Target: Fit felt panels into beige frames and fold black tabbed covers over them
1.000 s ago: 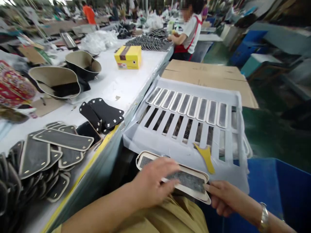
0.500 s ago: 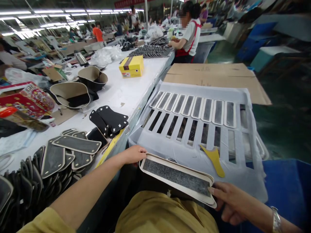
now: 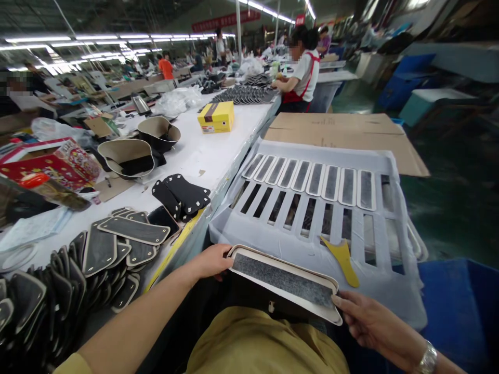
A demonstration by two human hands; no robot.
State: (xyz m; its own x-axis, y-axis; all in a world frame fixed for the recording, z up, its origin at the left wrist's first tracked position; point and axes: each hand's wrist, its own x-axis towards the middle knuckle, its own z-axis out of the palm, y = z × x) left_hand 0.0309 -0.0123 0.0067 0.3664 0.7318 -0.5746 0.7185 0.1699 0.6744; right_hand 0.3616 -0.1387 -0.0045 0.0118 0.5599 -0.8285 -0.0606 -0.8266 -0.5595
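Note:
My left hand [image 3: 213, 261] is closed on the left end of a long rounded panel [image 3: 284, 280], grey felt-like in the middle with a cream border. Its other end is pinched between the thumb and fingers of my right hand [image 3: 356, 309]. The panel hangs level in front of my lap, at the near edge of a slotted pale plastic crate [image 3: 253, 231]. Similar panels [image 3: 300, 175] lie in a row across the crate's far part. A yellow flat piece [image 3: 343, 259] rests on the crate near my right hand.
On the white table [image 3: 212, 156] to the left lie stacked dark panels [image 3: 132, 228], black pieces [image 3: 183, 192], open bag-like shapes [image 3: 127, 158] and a yellow box [image 3: 216, 117]. Cardboard [image 3: 335, 130] lies behind the crate, a blue bin [image 3: 456, 296] stands right. A co-worker [image 3: 302, 72] sits further back.
The view has tilted up slightly and turned left. Both hands still hold the panel at its ends, and its right end has come up a little.

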